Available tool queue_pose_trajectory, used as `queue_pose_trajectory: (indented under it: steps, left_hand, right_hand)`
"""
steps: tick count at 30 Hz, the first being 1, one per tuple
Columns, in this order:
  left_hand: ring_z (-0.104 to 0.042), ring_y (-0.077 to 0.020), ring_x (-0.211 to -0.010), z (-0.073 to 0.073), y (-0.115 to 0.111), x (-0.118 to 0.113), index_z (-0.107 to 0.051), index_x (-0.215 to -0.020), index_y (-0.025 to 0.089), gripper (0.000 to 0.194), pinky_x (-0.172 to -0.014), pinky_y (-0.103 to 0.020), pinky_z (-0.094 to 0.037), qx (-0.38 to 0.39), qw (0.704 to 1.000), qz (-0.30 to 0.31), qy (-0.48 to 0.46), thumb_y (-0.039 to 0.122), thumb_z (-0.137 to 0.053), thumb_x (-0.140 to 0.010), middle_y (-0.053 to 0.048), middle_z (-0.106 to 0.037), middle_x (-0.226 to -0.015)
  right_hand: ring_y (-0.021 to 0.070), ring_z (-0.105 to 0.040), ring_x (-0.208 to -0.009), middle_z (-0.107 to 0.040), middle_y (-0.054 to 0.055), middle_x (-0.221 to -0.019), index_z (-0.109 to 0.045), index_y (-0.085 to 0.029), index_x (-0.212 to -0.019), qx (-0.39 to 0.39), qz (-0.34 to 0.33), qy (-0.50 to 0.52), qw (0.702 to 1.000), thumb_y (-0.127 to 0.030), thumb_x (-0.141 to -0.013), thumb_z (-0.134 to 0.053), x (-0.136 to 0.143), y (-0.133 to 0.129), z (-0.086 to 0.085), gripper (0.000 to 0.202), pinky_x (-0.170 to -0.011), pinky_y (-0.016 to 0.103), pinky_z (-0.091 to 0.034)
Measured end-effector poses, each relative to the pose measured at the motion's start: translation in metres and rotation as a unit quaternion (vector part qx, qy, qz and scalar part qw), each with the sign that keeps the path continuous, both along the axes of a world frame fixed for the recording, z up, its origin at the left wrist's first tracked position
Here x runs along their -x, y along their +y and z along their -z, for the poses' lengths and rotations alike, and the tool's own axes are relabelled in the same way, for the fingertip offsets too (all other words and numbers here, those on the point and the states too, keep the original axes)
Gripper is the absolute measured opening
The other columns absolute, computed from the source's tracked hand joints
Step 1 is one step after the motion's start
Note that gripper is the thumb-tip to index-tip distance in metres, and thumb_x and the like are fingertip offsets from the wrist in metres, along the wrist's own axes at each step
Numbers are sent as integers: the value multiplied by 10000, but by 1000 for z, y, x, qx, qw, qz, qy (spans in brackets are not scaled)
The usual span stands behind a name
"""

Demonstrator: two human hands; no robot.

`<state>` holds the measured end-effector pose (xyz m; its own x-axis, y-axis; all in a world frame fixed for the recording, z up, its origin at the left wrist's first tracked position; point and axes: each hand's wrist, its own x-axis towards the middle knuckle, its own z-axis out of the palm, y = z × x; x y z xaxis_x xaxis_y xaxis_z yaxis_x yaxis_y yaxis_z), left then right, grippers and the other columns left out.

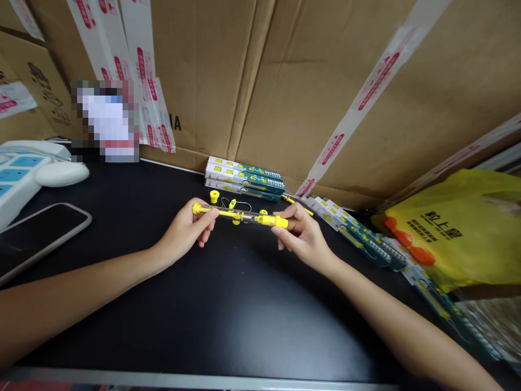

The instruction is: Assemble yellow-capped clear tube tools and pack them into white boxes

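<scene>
A clear tubular spring scale with yellow ends is held level above the black table between both hands. My left hand is closed around its left end, thumb along the tube. The fingers of my right hand pinch the yellow cap at the right end. Just behind the tube lie a yellow cap, a small yellow piece with bent wire hooks, and other yellow bits partly hidden by the tube. Another thin yellow scale part lies beyond my right hand.
Stacked spring scale boxes stand at the back, and more boxes run down the right side beside a yellow plastic bag. To the left are a phone and a white power strip. Large taped cartons wall the back.
</scene>
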<state>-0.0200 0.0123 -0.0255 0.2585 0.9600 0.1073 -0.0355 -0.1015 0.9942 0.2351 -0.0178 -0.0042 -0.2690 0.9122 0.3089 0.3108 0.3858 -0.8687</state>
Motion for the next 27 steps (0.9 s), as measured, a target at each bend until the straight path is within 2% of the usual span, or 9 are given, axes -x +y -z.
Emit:
queue_pose_trajectory:
  steps: [3,6,8,11,16,19,22,25,27]
  left_hand:
    - [-460,-51,-428,-1,0,0,-428,-870,200,266,-360,-161,-398,-3,1000,1,-2,418,-580,-861,81,-499,-626]
    - [-461,-52,-426,-1,-1,-1,-427,-873,201,260,-357,-161,-398,-9,1000,0,-4,409,-583,-861,82,-499,-626]
    - [-462,-52,-428,-1,-1,0,-427,-874,201,259,-356,-162,-401,-11,1000,-1,-3,405,-585,-860,80,-502,-632]
    - [-462,-53,-429,-1,-1,0,-426,-880,201,268,-356,-162,-402,-10,1000,-5,-1,412,-589,-855,78,-507,-636]
    - [-468,-53,-422,-1,-2,0,-428,-877,201,270,-356,-162,-396,2,1000,-6,-1,417,-586,-850,79,-506,-631]
    - [-472,-51,-418,-1,-2,0,-426,-865,200,267,-353,-158,-390,5,1000,-2,-1,420,-576,-854,78,-510,-633]
    - [-474,-51,-416,-2,-1,0,-422,-872,201,271,-350,-158,-391,-6,1000,1,-3,419,-581,-852,79,-510,-636]
    - [-474,-52,-414,-2,-1,0,-418,-877,202,264,-347,-158,-391,-14,1000,3,-5,408,-581,-855,81,-507,-634]
    - [-474,-51,-413,-1,-1,0,-418,-882,202,254,-347,-157,-390,-16,1000,3,-5,399,-578,-858,81,-508,-637]
  right_hand:
    - [92,-458,-479,-502,-52,-628,-533,-211,-888,-79,36,-41,995,-359,-813,-690,-2,3,-3,228,-475,247,-412]
    - [161,-555,-723,-548,22,-804,-612,-205,-860,-168,55,-80,981,-362,-787,-713,-4,7,-5,200,-628,306,-493]
    - [185,-586,-827,-575,47,-895,-602,-209,-875,-167,49,-76,982,-352,-806,-695,-3,8,-4,184,-693,327,-518]
    - [164,-624,-789,-621,46,-907,-543,-207,-896,-120,31,-49,991,-334,-828,-676,-2,6,-1,196,-701,311,-531]
    - [102,-579,-540,-622,-4,-787,-442,-222,-888,-23,-5,6,1000,-378,-833,-661,1,1,1,275,-508,245,-489]
    - [82,-502,-441,-591,-34,-703,-428,-229,-882,3,-4,19,1000,-397,-830,-660,1,1,0,292,-423,229,-426]
    - [83,-445,-458,-532,-44,-645,-513,-217,-882,-47,27,-12,998,-380,-810,-686,-1,4,-2,248,-442,238,-415]
    - [130,-519,-635,-534,9,-778,-602,-207,-864,-148,48,-58,986,-358,-784,-712,-2,7,-5,204,-570,285,-482]
    - [168,-555,-758,-540,39,-864,-608,-210,-871,-175,45,-75,981,-356,-798,-697,-2,8,-5,186,-639,312,-509]
